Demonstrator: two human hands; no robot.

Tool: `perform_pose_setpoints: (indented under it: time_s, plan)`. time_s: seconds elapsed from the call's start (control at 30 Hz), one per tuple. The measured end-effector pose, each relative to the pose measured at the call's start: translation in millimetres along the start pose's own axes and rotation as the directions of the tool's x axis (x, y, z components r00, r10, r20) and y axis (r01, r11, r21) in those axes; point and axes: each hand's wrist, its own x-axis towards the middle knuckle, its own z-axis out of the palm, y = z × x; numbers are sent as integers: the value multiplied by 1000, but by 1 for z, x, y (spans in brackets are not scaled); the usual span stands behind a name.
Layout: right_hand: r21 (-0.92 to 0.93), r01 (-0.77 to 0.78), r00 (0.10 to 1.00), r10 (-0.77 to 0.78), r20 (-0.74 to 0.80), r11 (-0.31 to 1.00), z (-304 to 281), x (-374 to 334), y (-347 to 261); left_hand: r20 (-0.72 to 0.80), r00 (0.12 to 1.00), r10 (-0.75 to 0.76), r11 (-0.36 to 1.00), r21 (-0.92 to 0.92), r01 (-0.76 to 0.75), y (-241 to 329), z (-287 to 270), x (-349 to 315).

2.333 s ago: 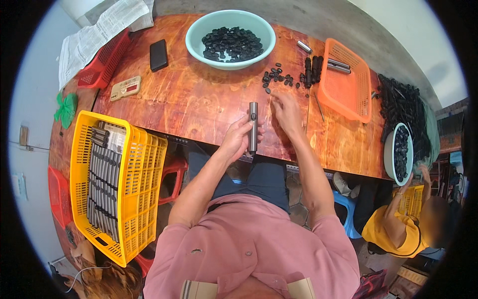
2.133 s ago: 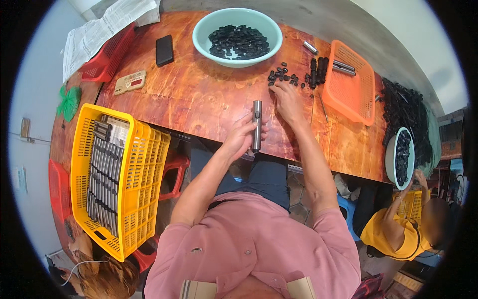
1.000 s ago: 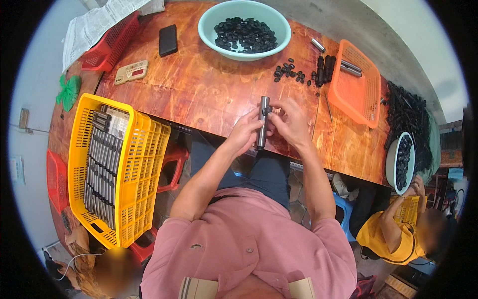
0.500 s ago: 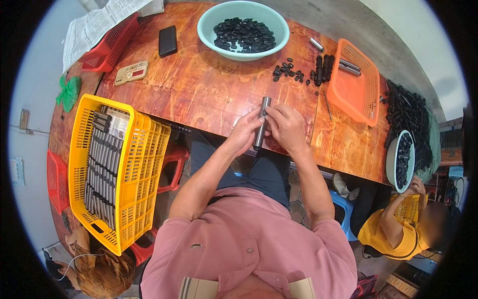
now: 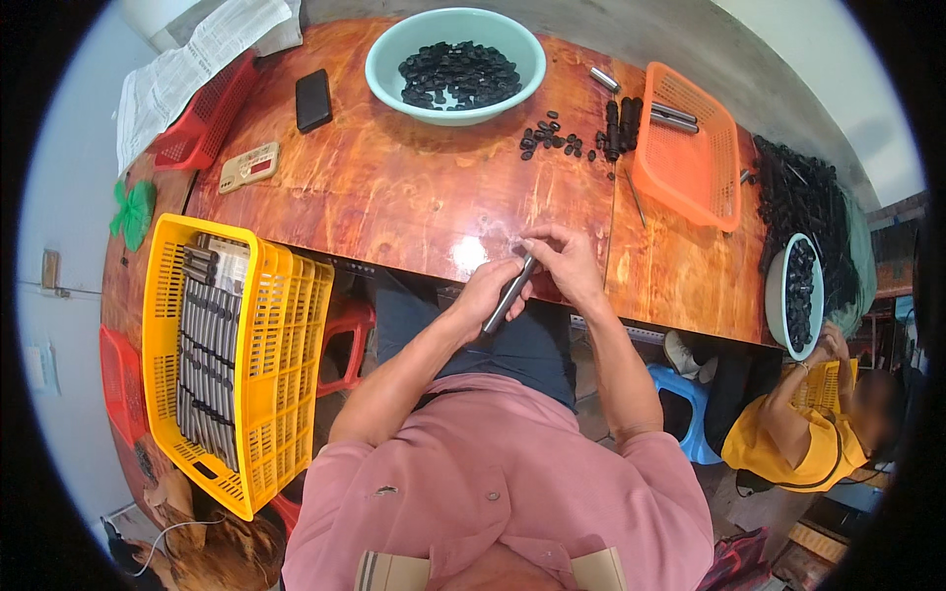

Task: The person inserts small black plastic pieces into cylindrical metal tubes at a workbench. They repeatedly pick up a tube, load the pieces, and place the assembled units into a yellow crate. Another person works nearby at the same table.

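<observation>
A dark grey metal tube slants over the table's front edge, its upper end leaning right. My left hand is wrapped round the tube, fingers closed. At the tube's upper end is my right hand, its thumb and fingertips drawn together; anything small between them is hidden. Small black oval pieces lie loose on the table beyond my right hand. A pale green basin at the far middle holds many more black pieces.
On the left stands a yellow crate with rows of metal tubes. An orange basket with tubes sits at right, beside a thin rod and black parts. Two phones lie far left. A co-worker in yellow sits at right.
The tube has tipped from nearly upright to a stronger slant, and its upper end has come nearer to me. My right fingers have shifted to that end. The view has turned slightly.
</observation>
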Motion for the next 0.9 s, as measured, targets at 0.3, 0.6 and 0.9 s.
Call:
perform_pose_setpoints:
  time_s: [0.3, 0.6, 0.9]
  plan:
    - [156, -150, 988, 144, 52, 976, -3, -18, -12, 87, 991, -98, 992, 85, 91, 1, -4, -8]
    - [202, 43, 999, -40, -21, 978, -8, -20, -13, 58, 994, 89, 918, 381, -105, 5, -4, -11]
    - [40, -30, 998, 28, 53, 999, -25, -21, -32, 87, 947, 311, 687, 668, -287, 15, -4, -15]
